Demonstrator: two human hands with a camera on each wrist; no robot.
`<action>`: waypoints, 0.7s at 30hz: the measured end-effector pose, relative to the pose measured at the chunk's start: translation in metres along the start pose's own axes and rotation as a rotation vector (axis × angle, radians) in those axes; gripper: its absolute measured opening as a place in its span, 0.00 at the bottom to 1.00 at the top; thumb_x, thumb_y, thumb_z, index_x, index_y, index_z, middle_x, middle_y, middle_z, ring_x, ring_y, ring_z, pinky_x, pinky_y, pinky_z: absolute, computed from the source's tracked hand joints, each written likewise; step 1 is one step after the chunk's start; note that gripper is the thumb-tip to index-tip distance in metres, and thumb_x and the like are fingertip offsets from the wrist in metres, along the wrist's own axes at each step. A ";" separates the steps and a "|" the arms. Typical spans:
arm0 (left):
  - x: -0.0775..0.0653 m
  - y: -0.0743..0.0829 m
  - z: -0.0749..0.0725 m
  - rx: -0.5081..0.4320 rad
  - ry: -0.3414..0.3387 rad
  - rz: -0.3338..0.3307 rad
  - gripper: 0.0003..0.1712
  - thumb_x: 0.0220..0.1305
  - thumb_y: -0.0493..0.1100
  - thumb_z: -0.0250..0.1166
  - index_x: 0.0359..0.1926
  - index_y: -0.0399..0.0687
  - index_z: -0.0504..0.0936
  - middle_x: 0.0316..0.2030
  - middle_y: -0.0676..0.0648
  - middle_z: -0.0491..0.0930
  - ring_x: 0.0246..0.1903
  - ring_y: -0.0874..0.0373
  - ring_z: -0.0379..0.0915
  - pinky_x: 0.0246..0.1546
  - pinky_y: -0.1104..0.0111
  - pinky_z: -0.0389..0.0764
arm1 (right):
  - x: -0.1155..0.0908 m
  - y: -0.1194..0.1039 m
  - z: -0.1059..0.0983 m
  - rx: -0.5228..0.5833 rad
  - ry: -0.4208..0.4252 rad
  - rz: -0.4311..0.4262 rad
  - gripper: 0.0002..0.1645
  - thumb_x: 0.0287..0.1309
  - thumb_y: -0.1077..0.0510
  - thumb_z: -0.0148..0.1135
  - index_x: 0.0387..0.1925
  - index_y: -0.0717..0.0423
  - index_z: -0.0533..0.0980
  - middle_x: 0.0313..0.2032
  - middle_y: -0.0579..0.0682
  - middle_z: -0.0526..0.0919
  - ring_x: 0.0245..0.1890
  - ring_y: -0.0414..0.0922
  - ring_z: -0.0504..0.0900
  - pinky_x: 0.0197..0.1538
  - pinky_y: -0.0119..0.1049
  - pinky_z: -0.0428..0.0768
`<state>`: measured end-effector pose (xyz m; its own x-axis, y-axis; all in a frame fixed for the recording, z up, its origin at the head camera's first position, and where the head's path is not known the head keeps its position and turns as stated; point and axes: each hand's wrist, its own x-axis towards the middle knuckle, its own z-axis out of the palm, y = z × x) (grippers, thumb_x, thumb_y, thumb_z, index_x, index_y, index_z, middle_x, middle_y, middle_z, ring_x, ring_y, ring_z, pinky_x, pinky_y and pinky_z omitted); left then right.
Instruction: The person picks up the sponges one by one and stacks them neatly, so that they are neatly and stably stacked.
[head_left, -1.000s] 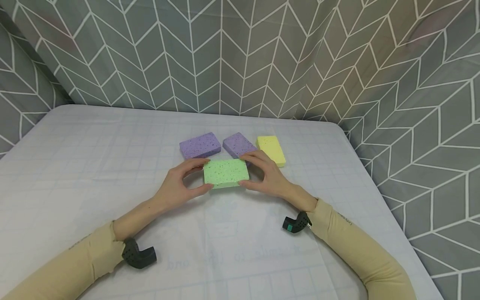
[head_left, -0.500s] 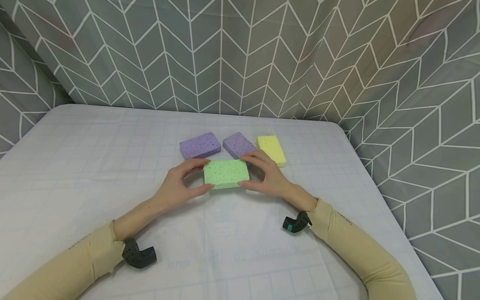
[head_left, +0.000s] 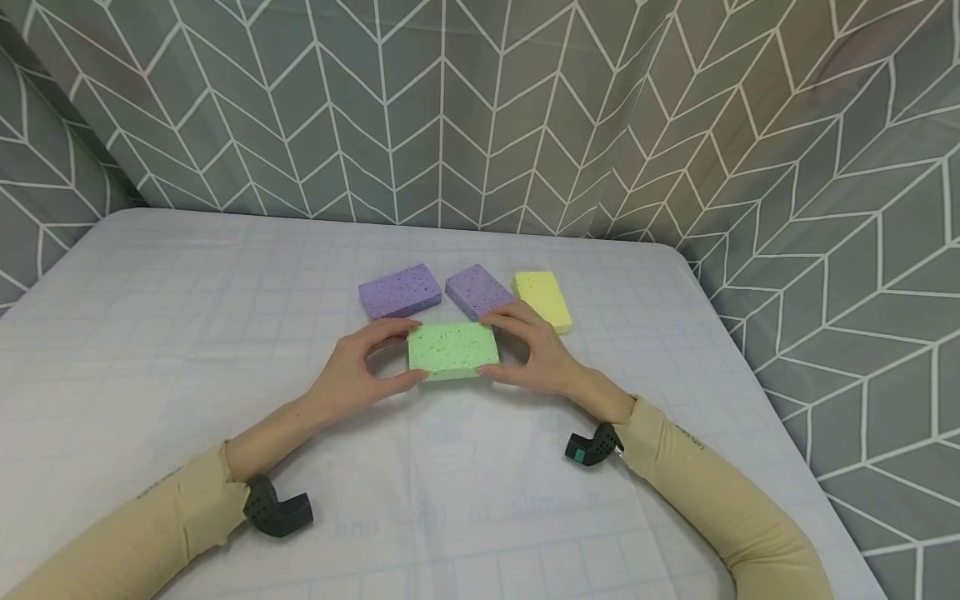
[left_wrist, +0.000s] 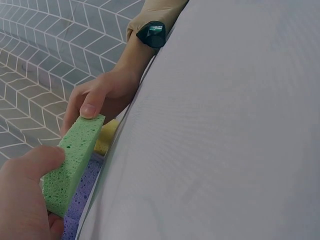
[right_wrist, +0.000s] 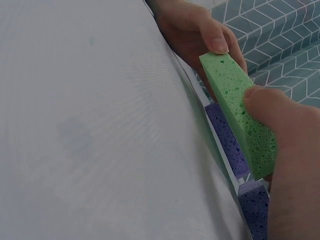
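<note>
The green sponge (head_left: 452, 350) is the reference part; all positions are given relative to it. The left hand (head_left: 360, 367) is at its left end and pinches that end, thumb on the near edge and fingers on the far edge. The right hand (head_left: 540, 354) is at its right end and pinches it in the same manner, thumb near, fingers far. Both wrist views show the green sponge raised off the white cloth (head_left: 187, 358), its broad pitted face visible in the head view. Beyond the green sponge, to the left, lies the first purple sponge (head_left: 401, 291); beyond it and slightly to the right lies the second purple sponge (head_left: 477, 290), its near end partly hidden. The yellow sponge (head_left: 544, 302) lies beyond and farther right, past the right hand. Nearer the viewer than the green sponge, a black wrist unit (head_left: 276, 507) is seated at the left tan sleeve (head_left: 135, 533). The patterned curtain (head_left: 450, 108) hangs well beyond the green sponge.
</note>
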<state>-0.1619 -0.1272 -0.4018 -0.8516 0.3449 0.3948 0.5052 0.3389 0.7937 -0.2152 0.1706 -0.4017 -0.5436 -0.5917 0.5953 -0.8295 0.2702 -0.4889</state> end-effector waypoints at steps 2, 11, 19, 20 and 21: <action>0.000 0.001 0.000 -0.007 -0.001 0.000 0.35 0.51 0.39 0.79 0.61 0.44 0.78 0.56 0.48 0.80 0.55 0.55 0.77 0.63 0.62 0.77 | 0.000 0.000 0.000 -0.004 -0.003 0.004 0.37 0.44 0.51 0.80 0.55 0.62 0.79 0.52 0.55 0.80 0.54 0.51 0.76 0.62 0.37 0.76; 0.000 0.001 -0.001 -0.012 -0.023 -0.014 0.34 0.52 0.41 0.79 0.61 0.45 0.78 0.56 0.48 0.80 0.56 0.55 0.78 0.63 0.63 0.78 | -0.001 -0.002 0.000 -0.017 -0.014 0.013 0.37 0.43 0.47 0.80 0.54 0.59 0.80 0.51 0.55 0.81 0.55 0.50 0.77 0.63 0.38 0.76; 0.000 0.001 -0.001 -0.001 -0.033 -0.023 0.33 0.52 0.42 0.79 0.60 0.46 0.79 0.56 0.49 0.81 0.56 0.55 0.78 0.63 0.63 0.78 | 0.000 -0.003 -0.001 -0.033 -0.019 0.003 0.36 0.39 0.52 0.81 0.53 0.60 0.81 0.50 0.55 0.81 0.53 0.51 0.78 0.62 0.39 0.77; 0.000 0.002 -0.001 0.002 -0.036 -0.024 0.33 0.52 0.42 0.79 0.60 0.46 0.79 0.56 0.49 0.81 0.56 0.55 0.78 0.63 0.63 0.78 | -0.001 -0.003 -0.001 -0.034 -0.021 0.006 0.36 0.39 0.52 0.81 0.53 0.59 0.81 0.50 0.55 0.81 0.53 0.50 0.78 0.62 0.39 0.77; 0.000 0.002 -0.002 0.004 -0.037 -0.025 0.33 0.52 0.42 0.79 0.60 0.46 0.79 0.56 0.49 0.81 0.57 0.55 0.78 0.63 0.63 0.78 | -0.001 -0.003 -0.001 -0.033 -0.024 0.008 0.36 0.39 0.52 0.81 0.53 0.59 0.81 0.50 0.55 0.81 0.53 0.50 0.78 0.62 0.39 0.77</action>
<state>-0.1610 -0.1280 -0.3998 -0.8581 0.3688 0.3572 0.4845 0.3517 0.8010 -0.2122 0.1711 -0.3995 -0.5474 -0.6072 0.5758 -0.8290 0.2998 -0.4720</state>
